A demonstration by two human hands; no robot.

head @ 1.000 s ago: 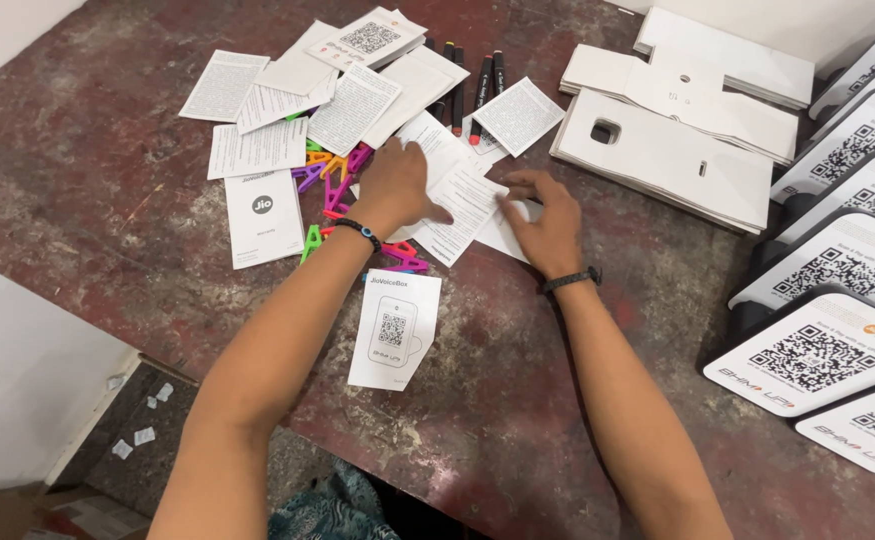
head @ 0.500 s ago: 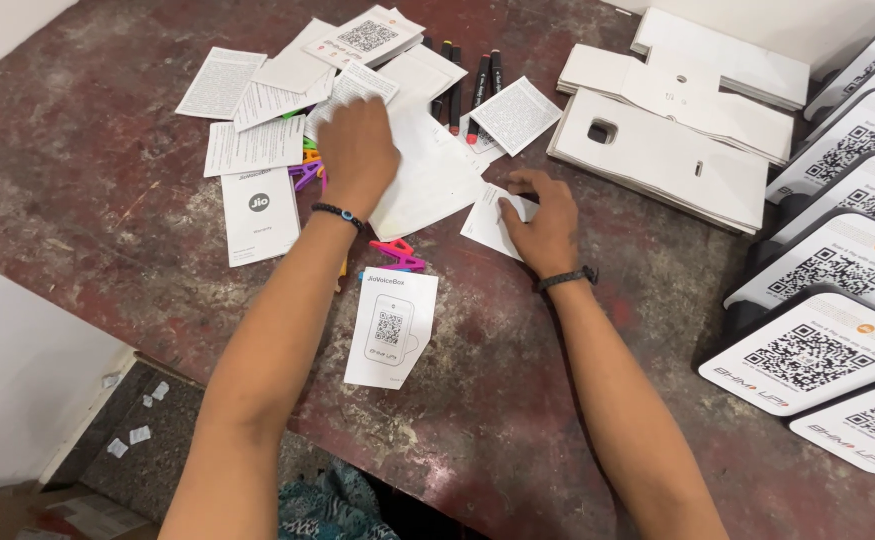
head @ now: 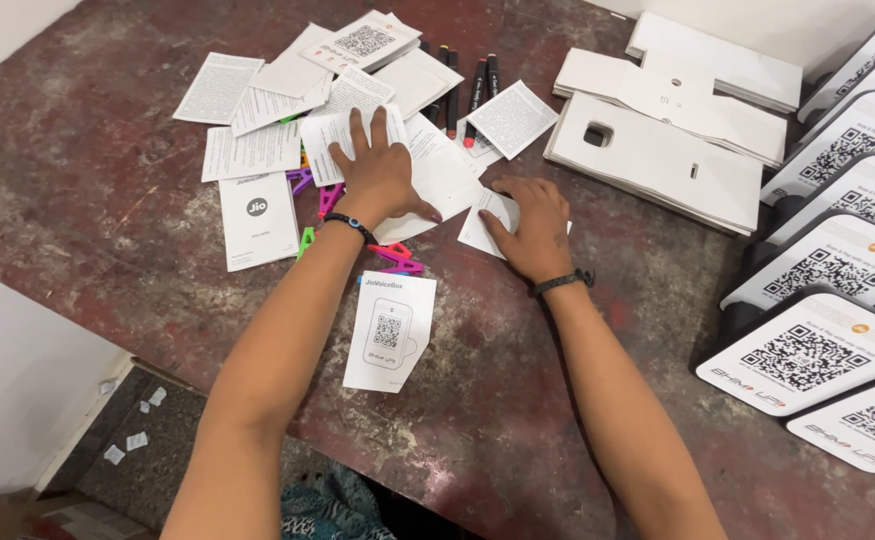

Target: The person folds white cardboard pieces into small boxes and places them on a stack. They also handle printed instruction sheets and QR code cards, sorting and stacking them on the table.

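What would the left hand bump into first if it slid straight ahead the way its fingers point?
Probably more printed paper slips: the left hand points up the table into that pile, with its fingers already lying on one.

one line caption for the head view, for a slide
Left hand pressing scattered leaflets, right hand on a small white card, on a worn table.

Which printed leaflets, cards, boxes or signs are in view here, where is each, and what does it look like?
Leaflets: scattered at top left, white rectangles with fine black print; left hand presses some.
Small slip: centre, white, under right hand.
Device card: between the forearms, white, line drawing with square code.
Flat cartons: top right, white, stacked, cut-out holes.
Code stands: right edge, overlapping row, white faces, black rims, orange dots.
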